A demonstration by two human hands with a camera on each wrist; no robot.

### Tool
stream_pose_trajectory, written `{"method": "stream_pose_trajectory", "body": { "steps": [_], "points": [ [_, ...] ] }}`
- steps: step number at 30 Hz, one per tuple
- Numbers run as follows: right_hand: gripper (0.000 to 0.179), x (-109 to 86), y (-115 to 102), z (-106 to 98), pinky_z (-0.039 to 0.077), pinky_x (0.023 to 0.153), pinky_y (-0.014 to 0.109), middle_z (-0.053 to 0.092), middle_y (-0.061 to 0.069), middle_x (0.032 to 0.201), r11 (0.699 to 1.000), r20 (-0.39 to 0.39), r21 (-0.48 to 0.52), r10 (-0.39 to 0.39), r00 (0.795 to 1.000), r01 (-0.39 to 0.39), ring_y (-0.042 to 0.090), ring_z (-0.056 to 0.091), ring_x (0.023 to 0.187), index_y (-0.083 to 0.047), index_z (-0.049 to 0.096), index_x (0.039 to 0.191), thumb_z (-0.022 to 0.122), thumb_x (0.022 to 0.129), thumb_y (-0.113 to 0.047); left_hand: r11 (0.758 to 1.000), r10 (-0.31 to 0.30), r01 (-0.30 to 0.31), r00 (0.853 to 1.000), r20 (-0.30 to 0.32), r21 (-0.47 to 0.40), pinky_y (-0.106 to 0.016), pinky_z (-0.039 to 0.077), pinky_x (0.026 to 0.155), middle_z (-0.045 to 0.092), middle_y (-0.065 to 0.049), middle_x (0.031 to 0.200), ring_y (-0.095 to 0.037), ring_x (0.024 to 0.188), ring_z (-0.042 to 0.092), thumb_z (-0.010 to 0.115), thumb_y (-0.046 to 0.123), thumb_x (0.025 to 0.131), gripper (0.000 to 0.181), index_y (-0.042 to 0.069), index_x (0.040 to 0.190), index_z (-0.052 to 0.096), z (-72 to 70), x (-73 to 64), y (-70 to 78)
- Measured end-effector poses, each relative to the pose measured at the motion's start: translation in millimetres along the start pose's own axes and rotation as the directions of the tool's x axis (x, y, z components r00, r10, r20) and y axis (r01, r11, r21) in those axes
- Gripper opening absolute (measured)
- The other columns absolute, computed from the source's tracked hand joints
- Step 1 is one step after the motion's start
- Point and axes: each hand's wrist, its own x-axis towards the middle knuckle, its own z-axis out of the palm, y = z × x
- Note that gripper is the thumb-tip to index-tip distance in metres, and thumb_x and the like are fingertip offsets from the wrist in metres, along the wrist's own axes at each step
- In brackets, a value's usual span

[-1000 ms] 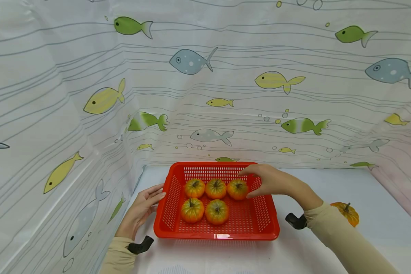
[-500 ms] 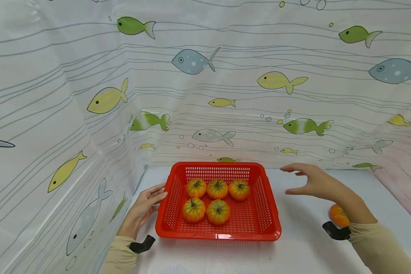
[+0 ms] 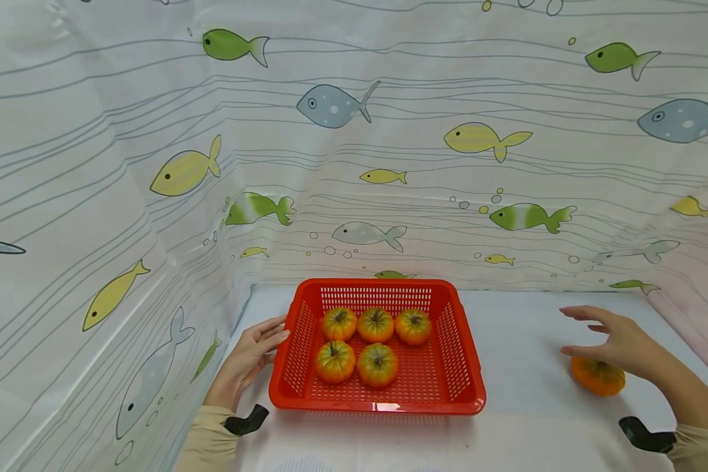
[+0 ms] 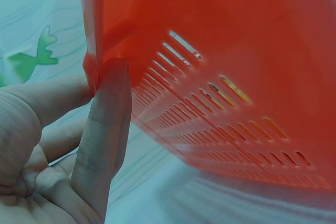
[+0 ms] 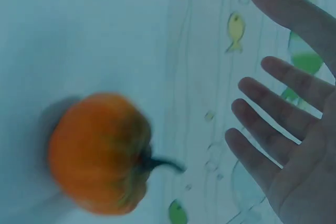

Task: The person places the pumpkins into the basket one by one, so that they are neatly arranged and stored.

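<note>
A red plastic basket (image 3: pixel 472 393) with slotted sides sits on the white table, holding several small orange pumpkins (image 3: pixel 377 364) with green stems. At its left side, my left hand (image 3: pixel 244 360) grips the rim (image 4: pixel 94 40) between thumb and fingers, as the left wrist view shows. My right hand (image 3: pixel 625 344) hovers over the right part of the table with fingers spread and nothing in them. Just below it, partly covered by the hand in the head view, lies another pumpkin (image 3: pixel 600 380). The right wrist view shows this pumpkin (image 5: pixel 100 156) apart from the fingers, stem sideways.
A white curtain (image 3: pixel 419 216) printed with fish and wavy lines stands behind the table and along its left and right sides. Each wrist carries a black camera mount, such as the right one (image 3: pixel 646 436) at the sleeve cuff.
My right hand has moved out from over the basket, rightward to above the lone pumpkin. The left hand, the basket and the pumpkins in it stay put.
</note>
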Motion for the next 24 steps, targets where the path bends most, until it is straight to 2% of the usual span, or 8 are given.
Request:
{"method": "stream_pose_trajectory", "body": {
  "steps": [2, 6, 9, 11, 13, 16, 20, 24],
  "points": [
    [0.08, -6.1, 17, 2, 0.059, 0.094, 0.045, 0.056, 0.03, 0.143, 0.999, 0.006, 0.005, 0.032, 0.999, -0.032, 0.05, 0.052, 0.123, -0.003, 0.053, 0.145, 0.085, 0.083, -0.044, 1.0, -0.001, 0.001, 1.0, 0.001, -0.001, -0.028, 0.064, 0.076, 0.07, 0.005, 0.116, -0.01, 0.095, 0.074, 0.064, 0.014, 0.103, 0.061, -0.002, 0.156, 0.039, 0.0, 0.0, 0.1],
    [0.083, -17.1, 46, 9, 0.054, 0.099, 0.052, 0.052, 0.034, 0.145, 0.996, 0.01, 0.009, 0.087, 0.996, -0.087, 0.05, 0.046, 0.124, 0.001, 0.047, 0.147, 0.083, 0.086, -0.04, 1.0, 0.0, 0.0, 1.0, 0.004, 0.001, -0.027, 0.063, 0.076, 0.07, 0.006, 0.116, -0.01, 0.095, 0.074, 0.064, 0.014, 0.103, 0.061, -0.002, 0.156, 0.038, -0.4, 0.0, 0.0],
    [0.085, -23.7, 61, 15, 0.044, 0.097, 0.072, 0.048, 0.038, 0.145, 0.992, 0.022, 0.021, 0.12, 0.993, -0.121, 0.054, 0.045, 0.123, 0.005, 0.042, 0.149, 0.081, 0.088, -0.04, 1.0, 0.005, -0.005, 1.0, 0.009, 0.0, -0.027, 0.063, 0.075, 0.07, 0.006, 0.116, -0.01, 0.094, 0.074, 0.063, 0.014, 0.103, 0.061, -0.002, 0.156, 0.038, -0.8, 0.2, -0.1],
    [0.085, -27.0, 70, 19, 0.053, 0.097, 0.06, 0.048, 0.039, 0.144, 0.99, 0.027, 0.025, 0.138, 0.99, -0.139, 0.055, 0.046, 0.122, 0.006, 0.042, 0.149, 0.08, 0.089, -0.04, 1.0, 0.007, -0.007, 1.0, 0.011, -0.002, -0.027, 0.063, 0.075, 0.071, 0.006, 0.116, -0.01, 0.094, 0.074, 0.063, 0.014, 0.103, 0.061, -0.002, 0.156, 0.038, -1.1, 0.3, -0.3],
    [0.082, -30.3, 77, 22, 0.059, 0.091, 0.048, 0.048, 0.039, 0.144, 0.988, 0.027, 0.037, 0.15, 0.988, -0.151, 0.056, 0.048, 0.121, 0.006, 0.043, 0.149, 0.079, 0.091, -0.04, 1.0, 0.008, -0.008, 1.0, 0.013, -0.003, -0.026, 0.063, 0.074, 0.071, 0.006, 0.115, -0.01, 0.094, 0.074, 0.063, 0.014, 0.103, 0.061, -0.002, 0.156, 0.037, -1.4, 0.4, -0.4],
    [0.078, -34.7, 84, 29, 0.061, 0.083, 0.046, 0.048, 0.039, 0.145, 0.983, 0.032, 0.063, 0.17, 0.985, -0.172, 0.056, 0.05, 0.119, 0.006, 0.045, 0.148, 0.077, 0.093, -0.04, 1.0, 0.006, -0.006, 1.0, 0.014, -0.004, -0.026, 0.063, 0.074, 0.071, 0.006, 0.115, -0.01, 0.093, 0.074, 0.063, 0.013, 0.104, 0.061, -0.002, 0.156, 0.037, -1.5, 0.4, -0.4],
    [0.075, -38.6, 90, 37, 0.055, 0.084, 0.068, 0.046, 0.04, 0.145, 0.973, 0.047, 0.113, 0.196, 0.979, -0.2, 0.059, 0.052, 0.12, 0.007, 0.045, 0.147, 0.073, 0.096, -0.04, 1.0, 0.005, -0.005, 1.0, 0.013, -0.011, -0.026, 0.063, 0.073, 0.071, 0.006, 0.115, -0.009, 0.093, 0.074, 0.062, 0.013, 0.104, 0.06, -0.003, 0.156, 0.037, -1.3, 0.2, 0.1],
    [0.075, -40.6, 94, 42, 0.053, 0.084, 0.07, 0.045, 0.042, 0.146, 0.965, 0.052, 0.144, 0.212, 0.976, -0.218, 0.06, 0.051, 0.12, 0.008, 0.044, 0.148, 0.071, 0.097, -0.04, 1.0, 0.005, -0.004, 1.0, 0.014, -0.018, -0.026, 0.063, 0.073, 0.071, 0.007, 0.115, -0.009, 0.093, 0.074, 0.062, 0.012, 0.104, 0.06, -0.003, 0.156, 0.037, -0.8, 0.3, 0.1]
  ]
}}
